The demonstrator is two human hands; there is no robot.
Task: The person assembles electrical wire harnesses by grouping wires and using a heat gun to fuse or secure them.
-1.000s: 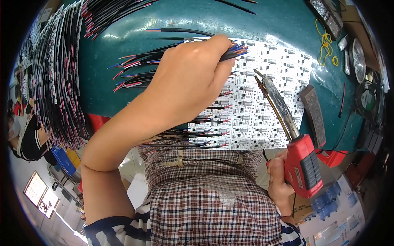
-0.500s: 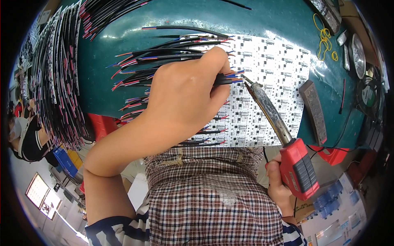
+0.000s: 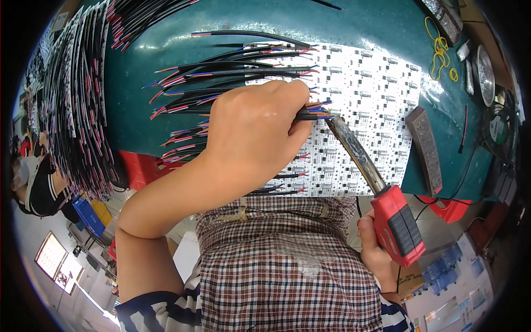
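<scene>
A white circuit board panel (image 3: 376,110) with rows of small parts lies on the green table. My left hand (image 3: 257,122) is over its left part, thumb and fingers pinched on black-sheathed cables (image 3: 306,115) whose blue and brown wire ends point right. My right hand (image 3: 376,252) is wrapped round the red and black handle of a soldering iron (image 3: 397,224). The iron's tip meets or nearly meets those wire ends; the exact contact is too small to tell. More black cables (image 3: 221,72) run along the panel's left side, some partly hidden under my left hand.
A large bundle of cables (image 3: 77,110) hangs at the left, and another (image 3: 144,22) lies at the far left. To the right are a dark bar-shaped block (image 3: 425,149), yellow string (image 3: 440,52), a metal dish (image 3: 484,74) and a small fan (image 3: 496,130).
My left hand has shifted slightly nearer and to the right with the cables. The soldering iron's tip has dropped a little toward me, staying close to the wire ends.
</scene>
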